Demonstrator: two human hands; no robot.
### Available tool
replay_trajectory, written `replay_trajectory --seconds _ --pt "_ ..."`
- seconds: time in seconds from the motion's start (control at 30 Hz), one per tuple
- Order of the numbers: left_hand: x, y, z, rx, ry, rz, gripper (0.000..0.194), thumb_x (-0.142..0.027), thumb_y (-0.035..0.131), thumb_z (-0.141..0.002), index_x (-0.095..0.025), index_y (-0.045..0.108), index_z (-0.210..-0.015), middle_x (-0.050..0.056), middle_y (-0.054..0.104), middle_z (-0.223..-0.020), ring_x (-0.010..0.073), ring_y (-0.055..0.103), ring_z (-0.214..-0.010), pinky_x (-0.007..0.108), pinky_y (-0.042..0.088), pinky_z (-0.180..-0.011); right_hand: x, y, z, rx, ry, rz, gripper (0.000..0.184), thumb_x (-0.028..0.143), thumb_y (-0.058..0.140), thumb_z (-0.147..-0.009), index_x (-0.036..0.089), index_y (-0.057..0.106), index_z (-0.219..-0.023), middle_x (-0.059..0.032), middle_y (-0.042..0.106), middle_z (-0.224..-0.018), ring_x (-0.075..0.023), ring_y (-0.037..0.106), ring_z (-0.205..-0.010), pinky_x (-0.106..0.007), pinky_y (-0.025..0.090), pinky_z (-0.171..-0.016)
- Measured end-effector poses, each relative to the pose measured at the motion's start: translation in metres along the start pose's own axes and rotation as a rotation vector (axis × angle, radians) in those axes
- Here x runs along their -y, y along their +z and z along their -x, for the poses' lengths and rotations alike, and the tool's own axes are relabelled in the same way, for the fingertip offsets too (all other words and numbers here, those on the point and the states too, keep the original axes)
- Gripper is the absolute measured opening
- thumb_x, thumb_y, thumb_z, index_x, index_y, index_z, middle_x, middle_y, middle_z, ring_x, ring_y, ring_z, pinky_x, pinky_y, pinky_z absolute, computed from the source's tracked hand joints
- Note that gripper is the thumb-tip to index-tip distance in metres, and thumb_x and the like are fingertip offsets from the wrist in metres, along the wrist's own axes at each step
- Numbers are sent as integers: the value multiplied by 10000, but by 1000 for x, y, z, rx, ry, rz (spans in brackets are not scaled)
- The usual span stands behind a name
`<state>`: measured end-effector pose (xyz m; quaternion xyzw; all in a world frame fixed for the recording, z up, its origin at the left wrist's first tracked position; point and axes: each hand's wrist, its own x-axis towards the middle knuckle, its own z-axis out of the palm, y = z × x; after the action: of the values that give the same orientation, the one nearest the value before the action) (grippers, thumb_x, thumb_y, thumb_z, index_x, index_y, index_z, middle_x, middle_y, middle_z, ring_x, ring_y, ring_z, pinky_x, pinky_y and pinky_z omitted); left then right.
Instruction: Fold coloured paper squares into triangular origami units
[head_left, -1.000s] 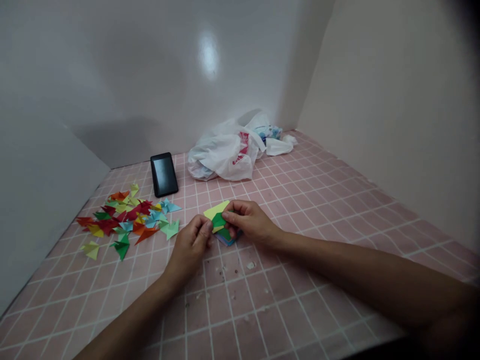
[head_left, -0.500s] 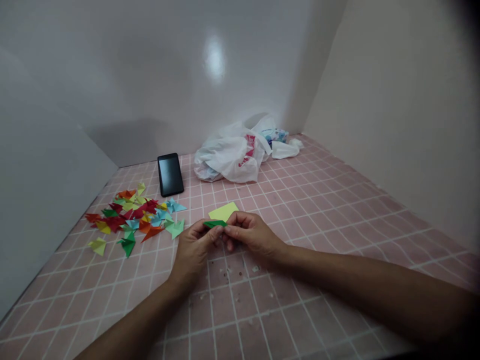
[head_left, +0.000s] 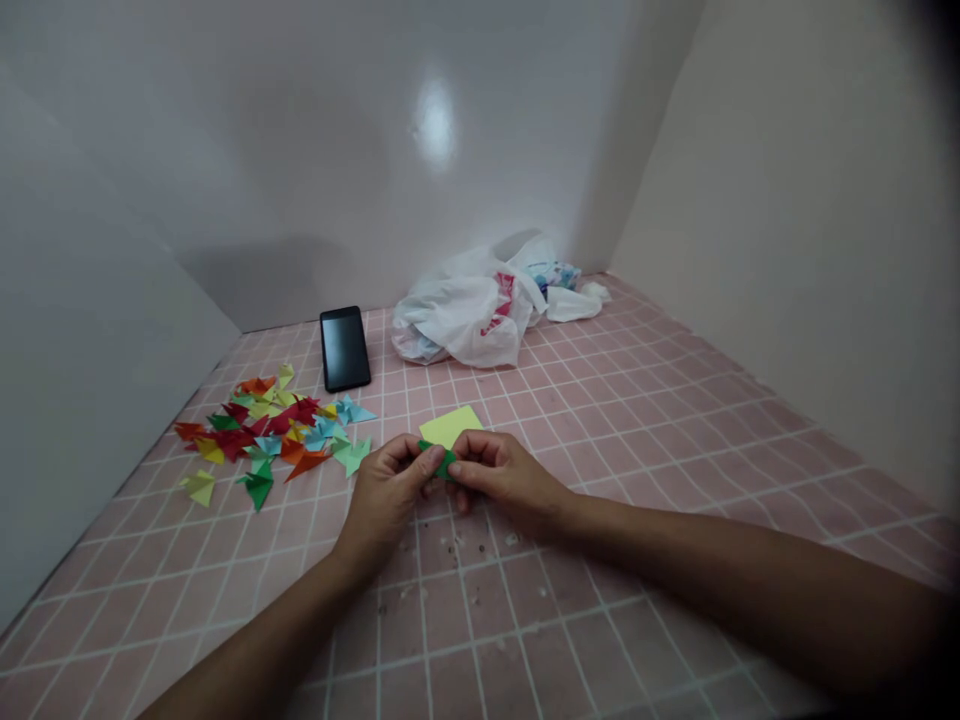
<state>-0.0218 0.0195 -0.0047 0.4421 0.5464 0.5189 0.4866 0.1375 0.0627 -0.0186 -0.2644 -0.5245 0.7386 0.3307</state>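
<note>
Between my two hands is a small folded piece of green origami paper, partly covered by the fingers. My left hand pinches its left side between thumb and fingers. On the other side, my right hand grips it the same way, thumb tip close to the left thumb. Just beyond the hands a yellow paper sheet lies flat on the pink tiled surface. To the left of my left hand is a spread of small folded paper cranes in red, orange, yellow, green and blue.
A black phone or tablet lies behind the cranes. A crumpled white plastic bag sits against the back wall, with a blue-patterned packet beside it. Small specks lie on the tiles below my hands.
The green paper has turned in my fingers, from a narrow, level sliver to a wider, tilted shape. Both hands stay closed on it in almost the same place.
</note>
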Motion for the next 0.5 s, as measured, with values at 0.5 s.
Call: replay_trajectory --seconds 0.5 --pt "-3 -4 -4 40 6 -83 246 -390 699 -796 -153 694 -734 -15 612 -588 117 542 -576 231 419 -593 5 -1 -1 -25 3 121 189 309 630 -810 168 555 -709 38 575 -541 -85 519 -473 -218 385 -497"
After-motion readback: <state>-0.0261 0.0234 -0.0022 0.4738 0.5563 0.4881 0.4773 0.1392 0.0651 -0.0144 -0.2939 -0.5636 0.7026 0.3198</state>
